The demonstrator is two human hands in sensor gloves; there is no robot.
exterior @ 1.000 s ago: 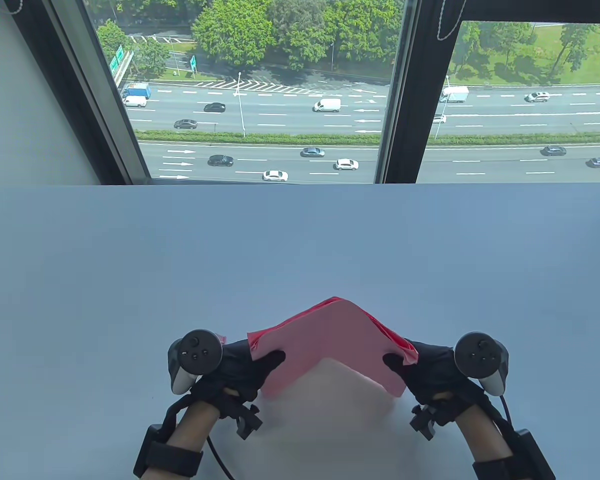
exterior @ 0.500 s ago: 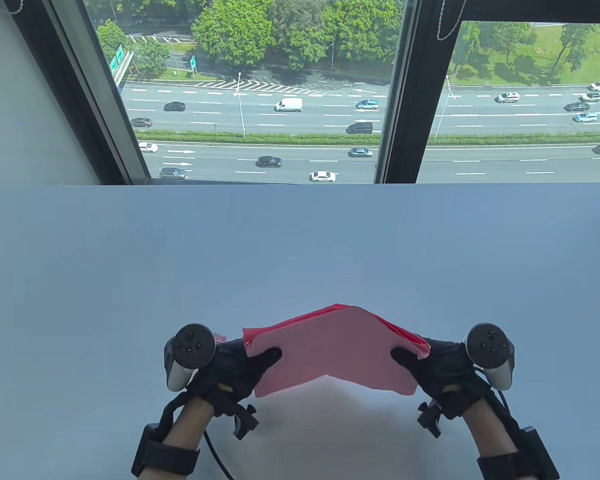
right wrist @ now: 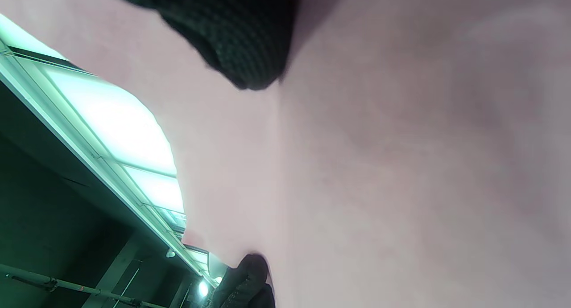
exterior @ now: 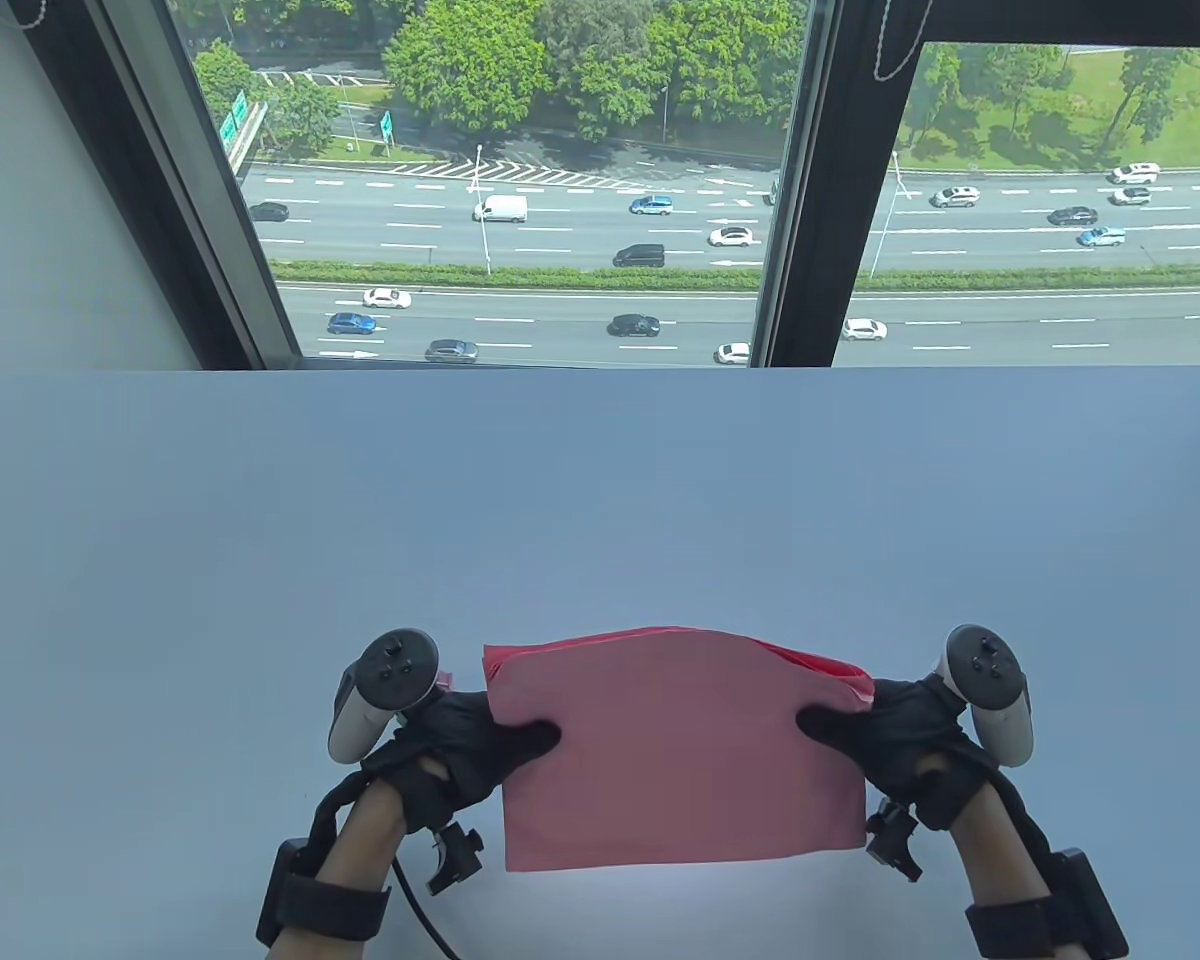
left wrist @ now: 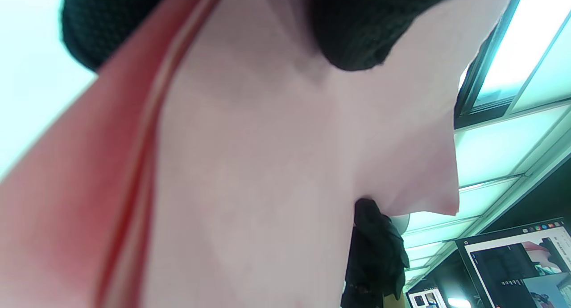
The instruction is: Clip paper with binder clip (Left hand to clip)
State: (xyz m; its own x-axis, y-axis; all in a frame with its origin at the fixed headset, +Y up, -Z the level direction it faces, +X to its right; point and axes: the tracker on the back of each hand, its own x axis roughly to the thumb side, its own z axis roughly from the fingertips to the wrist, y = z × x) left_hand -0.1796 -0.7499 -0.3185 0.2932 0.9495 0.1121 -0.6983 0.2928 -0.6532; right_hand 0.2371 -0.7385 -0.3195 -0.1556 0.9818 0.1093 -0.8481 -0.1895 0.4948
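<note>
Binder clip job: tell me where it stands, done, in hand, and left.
Done: the pink paper stack is gathered and off the table. In hand: the left hand grips its left edge and the right hand its right edge, thumbs on top, holding it nearly flat. Left: the clipping itself. No binder clip shows in any view or on the paper, so the left hand has yet to fetch and fit one.

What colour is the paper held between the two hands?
Pink, with redder sheets behind; the paper shows best in the table view.
</note>
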